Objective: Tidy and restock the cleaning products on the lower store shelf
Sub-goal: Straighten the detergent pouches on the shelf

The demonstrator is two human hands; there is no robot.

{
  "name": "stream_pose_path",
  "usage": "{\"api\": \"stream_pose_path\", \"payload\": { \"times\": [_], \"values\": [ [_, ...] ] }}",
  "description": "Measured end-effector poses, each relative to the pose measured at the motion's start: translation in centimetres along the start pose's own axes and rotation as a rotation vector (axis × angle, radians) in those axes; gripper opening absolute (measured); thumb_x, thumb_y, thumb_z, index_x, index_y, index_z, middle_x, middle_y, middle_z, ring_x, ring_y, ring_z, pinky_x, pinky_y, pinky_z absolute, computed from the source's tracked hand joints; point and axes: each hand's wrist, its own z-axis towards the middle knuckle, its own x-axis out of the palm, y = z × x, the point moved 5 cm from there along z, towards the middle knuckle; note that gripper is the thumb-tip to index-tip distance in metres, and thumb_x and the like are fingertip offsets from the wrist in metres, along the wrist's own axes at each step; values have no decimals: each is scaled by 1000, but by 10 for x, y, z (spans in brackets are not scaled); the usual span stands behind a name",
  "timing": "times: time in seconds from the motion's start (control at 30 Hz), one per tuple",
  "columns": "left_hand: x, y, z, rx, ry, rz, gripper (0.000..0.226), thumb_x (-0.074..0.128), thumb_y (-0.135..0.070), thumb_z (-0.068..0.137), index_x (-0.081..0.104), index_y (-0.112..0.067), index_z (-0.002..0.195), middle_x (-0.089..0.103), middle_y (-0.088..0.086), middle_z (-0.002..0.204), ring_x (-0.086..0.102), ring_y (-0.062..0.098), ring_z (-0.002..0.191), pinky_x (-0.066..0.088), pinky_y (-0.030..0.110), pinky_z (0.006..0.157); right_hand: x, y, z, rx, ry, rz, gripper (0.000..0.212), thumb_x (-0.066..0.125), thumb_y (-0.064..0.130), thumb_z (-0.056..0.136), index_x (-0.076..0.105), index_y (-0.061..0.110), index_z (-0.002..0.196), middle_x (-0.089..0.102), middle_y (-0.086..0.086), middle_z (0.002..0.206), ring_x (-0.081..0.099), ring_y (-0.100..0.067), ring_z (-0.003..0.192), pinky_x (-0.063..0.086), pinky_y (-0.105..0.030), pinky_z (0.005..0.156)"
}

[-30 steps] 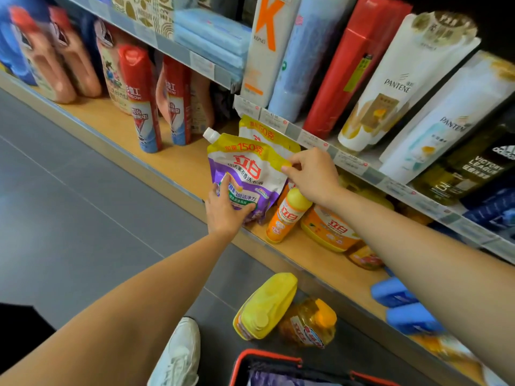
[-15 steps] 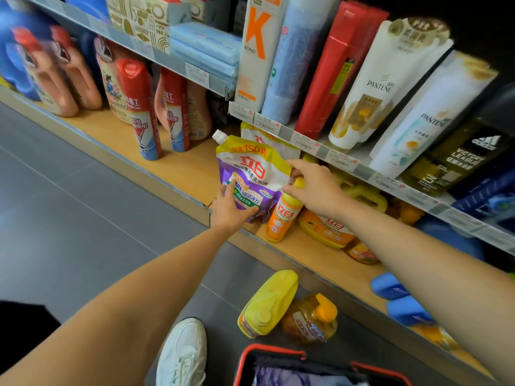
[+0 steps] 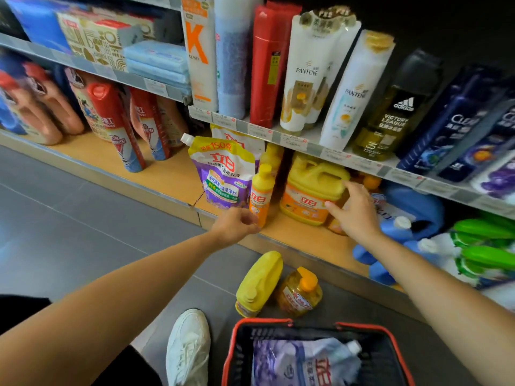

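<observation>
— What stands on the lower shelf (image 3: 172, 176)?
— Two purple pouches (image 3: 223, 174), one slim yellow bottle (image 3: 262, 190), one big yellow jug (image 3: 312, 188).
— And the hands?
— The left hand (image 3: 237, 227) is empty, fingers loosely curled by the slim bottle's base. The right hand (image 3: 355, 211) has its fingers spread, touching the jug.

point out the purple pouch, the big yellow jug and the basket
purple pouch (image 3: 223, 179): head view, on its front label.
yellow jug (image 3: 308, 203): head view, on its orange label.
basket (image 3: 262, 321): head view, on its red rim.
</observation>
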Motion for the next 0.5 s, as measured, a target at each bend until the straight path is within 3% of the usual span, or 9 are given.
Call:
{"api": "stream_pose_path", "payload": {
  "times": [0.17, 0.27, 0.33, 0.4, 0.5],
  "values": [
    [67, 13, -31, -39, 181, 132, 41, 77, -38, 89, 64, -21, 124, 68, 0, 114, 65, 17, 102, 56, 40, 95, 9, -15, 18, 14, 46, 107, 83, 78, 33, 82, 32, 26, 151, 41, -6, 151, 30, -36, 139, 31, -52, 114],
    [94, 27, -44, -83, 92, 220, 58, 77, -42, 87, 47, -33, 135, 63, -1, 122, 64, 20, 107, 53, 38, 93, 13, -16, 29, 42, 29, 182, 88, 80, 34, 80, 30, 29, 153, 34, -8, 155, 26, -36, 143, 29, -51, 116],
    [100, 34, -49, -67, 16, 261, 57, 73, -42, 90, 41, -38, 137, 63, -1, 122, 62, 20, 109, 52, 38, 91, 14, -17, 34, 59, 15, 158, 87, 79, 36, 80, 32, 27, 153, 27, -12, 156, 25, -35, 144, 28, -48, 118],
    [101, 39, -52, -45, -15, 273, 53, 67, -45, 94, 39, -42, 139, 63, -1, 121, 59, 21, 114, 48, 37, 89, 16, -18, 34, 58, 12, 114, 76, 78, 37, 82, 43, 22, 147, 32, -15, 149, 29, -37, 140, 30, -45, 115],
    [95, 48, -54, -46, -56, 289, 49, 60, -46, 98, 39, -43, 143, 63, 0, 127, 57, 21, 118, 48, 38, 91, 22, -16, 25, 2, 2, 71, 41, 73, 36, 86, 62, 12, 118, 47, -15, 125, 40, -37, 123, 36, -45, 103]
  ]
}}
